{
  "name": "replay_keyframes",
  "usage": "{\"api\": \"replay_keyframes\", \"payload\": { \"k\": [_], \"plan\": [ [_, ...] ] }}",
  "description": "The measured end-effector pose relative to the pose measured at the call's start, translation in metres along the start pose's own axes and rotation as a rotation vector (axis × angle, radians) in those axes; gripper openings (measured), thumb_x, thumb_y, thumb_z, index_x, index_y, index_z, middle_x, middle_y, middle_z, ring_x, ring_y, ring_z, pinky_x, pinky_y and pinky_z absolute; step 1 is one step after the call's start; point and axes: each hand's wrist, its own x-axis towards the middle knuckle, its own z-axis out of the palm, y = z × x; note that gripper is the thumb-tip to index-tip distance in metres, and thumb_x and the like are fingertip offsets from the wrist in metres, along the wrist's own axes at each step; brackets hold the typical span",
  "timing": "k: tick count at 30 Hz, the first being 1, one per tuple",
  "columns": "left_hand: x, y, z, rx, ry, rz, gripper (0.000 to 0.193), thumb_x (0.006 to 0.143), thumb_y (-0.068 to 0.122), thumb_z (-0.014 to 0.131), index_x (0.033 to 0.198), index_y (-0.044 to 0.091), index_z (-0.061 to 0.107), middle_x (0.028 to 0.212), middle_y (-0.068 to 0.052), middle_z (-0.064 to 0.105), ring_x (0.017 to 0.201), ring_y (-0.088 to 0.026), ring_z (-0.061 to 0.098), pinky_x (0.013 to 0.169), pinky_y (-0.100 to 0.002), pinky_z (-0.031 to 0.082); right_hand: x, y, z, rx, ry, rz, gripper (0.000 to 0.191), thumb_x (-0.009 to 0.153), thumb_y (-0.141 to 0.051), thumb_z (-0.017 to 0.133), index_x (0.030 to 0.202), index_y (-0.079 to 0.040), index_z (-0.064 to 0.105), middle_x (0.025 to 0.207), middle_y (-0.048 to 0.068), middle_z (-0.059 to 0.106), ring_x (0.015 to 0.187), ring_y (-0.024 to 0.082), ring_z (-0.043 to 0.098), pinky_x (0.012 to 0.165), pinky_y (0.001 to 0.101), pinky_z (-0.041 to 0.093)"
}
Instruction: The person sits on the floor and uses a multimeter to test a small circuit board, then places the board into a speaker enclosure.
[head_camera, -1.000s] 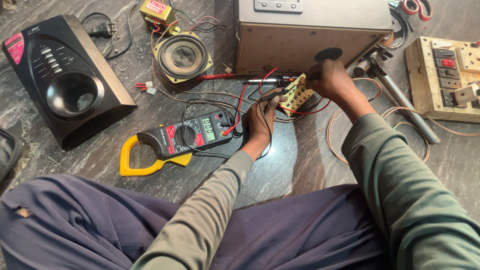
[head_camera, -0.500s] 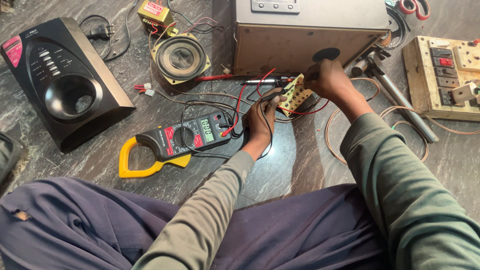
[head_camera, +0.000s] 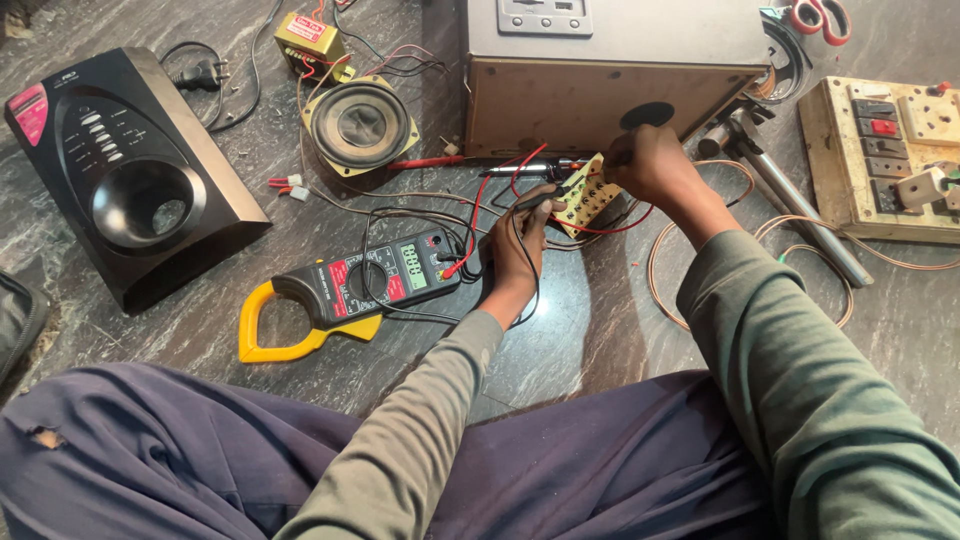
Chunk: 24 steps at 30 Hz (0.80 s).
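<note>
Small circuit board (head_camera: 585, 195), pale and studded with components, sits just above centre of the frame, in front of the grey-brown metal cabinet (head_camera: 610, 90); the right hand (head_camera: 650, 165) closes on its upper right edge, fingers curled around it, tips hidden from view; the left hand (head_camera: 515, 245) lies just left of the board, fingers pressed together around a black test probe (head_camera: 545, 195) whose tip touches the board's left side. Against half a second ago and a second ago, almost nothing shifts; both hands keep the same grip and the probe stays on the same spot; judged from that, a reading is being held steady rather than a new point sought. Red and black leads run from the probe area to the clamp meter (head_camera: 360, 285), yellow-jawed, lying left of centre on the dark stone floor (head_camera: 600, 330); its display is lit, digits not noted. Upper left: black speaker front panel (head_camera: 130, 180); loose speaker cone (head_camera: 360, 125) beside it; small transformer (head_camera: 310, 40) above. Right edge: wooden switchboard (head_camera: 880, 160); metal tube (head_camera: 790, 205) slanting beside it.
</note>
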Motion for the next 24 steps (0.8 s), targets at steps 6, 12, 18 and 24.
{"api": "replay_keyframes", "payload": {
  "k": [6, 12, 18, 24],
  "plan": [
    [0.001, -0.002, 0.0, 0.004, -0.003, 0.028, 0.03, 0.104, 0.025, 0.061, 0.128, 0.008, 0.068, 0.099, -0.001, 0.079, 0.062, -0.006, 0.047, 0.059, -0.023, 0.043, 0.0, 0.0, 0.0, -0.002, 0.0, -0.009, 0.019, 0.079, -0.011, 0.078, 0.095, -0.001, 0.079, 0.091, 0.019, 0.077, 0.084, 0.03, 0.076, 0.079, 0.0382, 0.059],
    [-0.001, 0.009, -0.002, 0.05, -0.003, 0.01, 0.031, 0.105, 0.028, 0.059, 0.129, 0.009, 0.068, 0.1, 0.0, 0.079, 0.068, -0.005, 0.053, 0.06, -0.022, 0.045, 0.0, -0.001, 0.0, 0.005, -0.002, -0.01, 0.018, 0.079, -0.011, 0.078, 0.094, -0.001, 0.08, 0.09, 0.018, 0.077, 0.083, 0.03, 0.076, 0.078, 0.0378, 0.059],
    [-0.002, 0.019, 0.001, 0.043, -0.014, -0.022, 0.034, 0.104, 0.033, 0.059, 0.128, 0.011, 0.068, 0.104, 0.001, 0.079, 0.086, -0.004, 0.067, 0.061, -0.022, 0.05, 0.0, -0.004, -0.003, 0.006, -0.022, -0.007, 0.017, 0.08, -0.01, 0.077, 0.094, -0.002, 0.08, 0.089, 0.018, 0.077, 0.083, 0.029, 0.076, 0.079, 0.0374, 0.059],
    [-0.002, 0.018, 0.002, 0.072, -0.012, -0.021, 0.033, 0.104, 0.032, 0.059, 0.128, 0.01, 0.068, 0.102, 0.001, 0.079, 0.074, -0.005, 0.061, 0.06, -0.022, 0.048, -0.003, -0.008, -0.005, 0.005, -0.007, -0.007, 0.016, 0.08, -0.01, 0.076, 0.093, -0.002, 0.08, 0.089, 0.018, 0.077, 0.083, 0.029, 0.076, 0.079, 0.0378, 0.059]
  ]
}}
